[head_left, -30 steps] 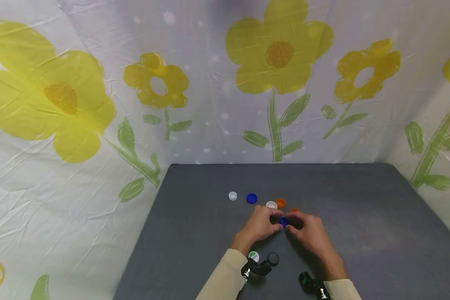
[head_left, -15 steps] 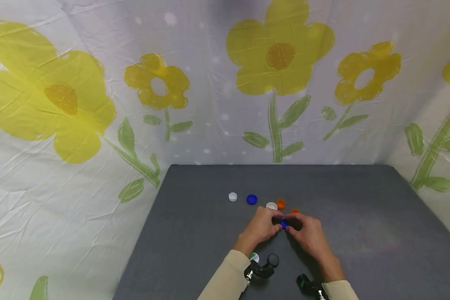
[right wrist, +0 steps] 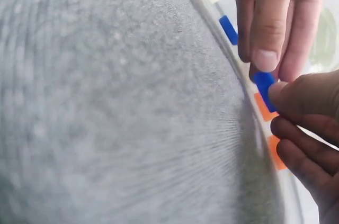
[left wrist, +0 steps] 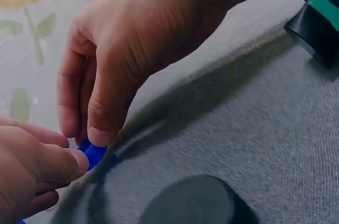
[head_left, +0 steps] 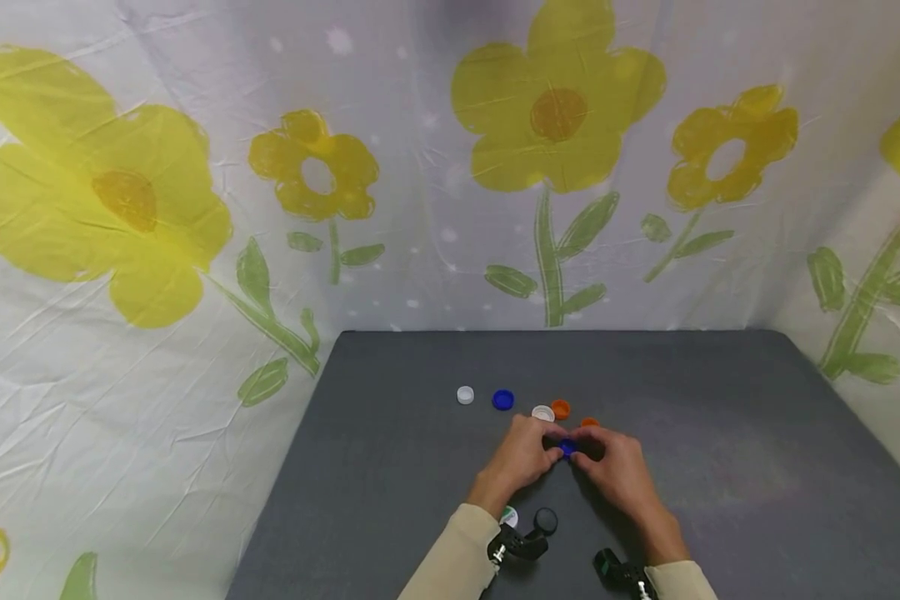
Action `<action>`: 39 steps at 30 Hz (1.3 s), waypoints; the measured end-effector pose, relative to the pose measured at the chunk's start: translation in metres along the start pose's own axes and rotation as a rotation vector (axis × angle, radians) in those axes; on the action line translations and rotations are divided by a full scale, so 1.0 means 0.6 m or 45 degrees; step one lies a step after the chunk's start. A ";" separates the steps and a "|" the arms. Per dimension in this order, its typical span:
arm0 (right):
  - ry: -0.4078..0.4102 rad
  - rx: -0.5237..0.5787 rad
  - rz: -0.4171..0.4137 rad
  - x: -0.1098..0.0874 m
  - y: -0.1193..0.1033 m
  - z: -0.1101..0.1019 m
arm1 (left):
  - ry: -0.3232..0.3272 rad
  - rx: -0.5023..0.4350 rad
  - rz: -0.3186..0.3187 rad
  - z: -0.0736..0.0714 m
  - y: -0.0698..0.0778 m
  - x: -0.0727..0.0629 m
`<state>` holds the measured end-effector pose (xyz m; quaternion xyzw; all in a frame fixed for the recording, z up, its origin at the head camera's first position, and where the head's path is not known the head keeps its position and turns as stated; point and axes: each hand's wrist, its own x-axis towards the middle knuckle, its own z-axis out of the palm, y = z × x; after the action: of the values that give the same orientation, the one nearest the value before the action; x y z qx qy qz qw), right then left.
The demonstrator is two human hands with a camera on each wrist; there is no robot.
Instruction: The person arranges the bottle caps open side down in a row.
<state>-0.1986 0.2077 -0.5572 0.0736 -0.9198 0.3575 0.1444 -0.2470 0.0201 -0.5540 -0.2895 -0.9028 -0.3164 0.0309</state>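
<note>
Pinching blue cap [head_left: 567, 448] | both hands [head_left: 523, 448] [head_left: 621, 468] | printed cap [head_left: 511, 517] seemingly more hidden

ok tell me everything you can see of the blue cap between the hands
The blue cap is small, round and plastic-looking, its hollow side apparently facing up. The left hand and right hand pinch it from opposite sides, fingertips hiding part of it. It is nearer the person than the orange caps; whether it touches the table is unclear.
</note>
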 end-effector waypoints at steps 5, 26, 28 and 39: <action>0.036 0.044 -0.035 -0.001 -0.011 -0.010 | 0.033 -0.036 0.025 -0.018 0.009 -0.001; 0.021 0.206 0.055 -0.038 -0.080 -0.055 | 0.118 -0.192 0.123 -0.086 0.050 -0.065; 0.004 0.216 0.070 -0.044 -0.080 -0.052 | 0.143 -0.190 0.144 -0.082 0.048 -0.075; -0.091 0.398 0.172 -0.050 -0.080 -0.052 | 0.291 -0.218 0.297 -0.061 0.040 -0.099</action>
<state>-0.1518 0.1947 -0.5144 0.0459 -0.8604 0.5020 0.0742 -0.1895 -0.0161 -0.5260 -0.3559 -0.8236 -0.4171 0.1449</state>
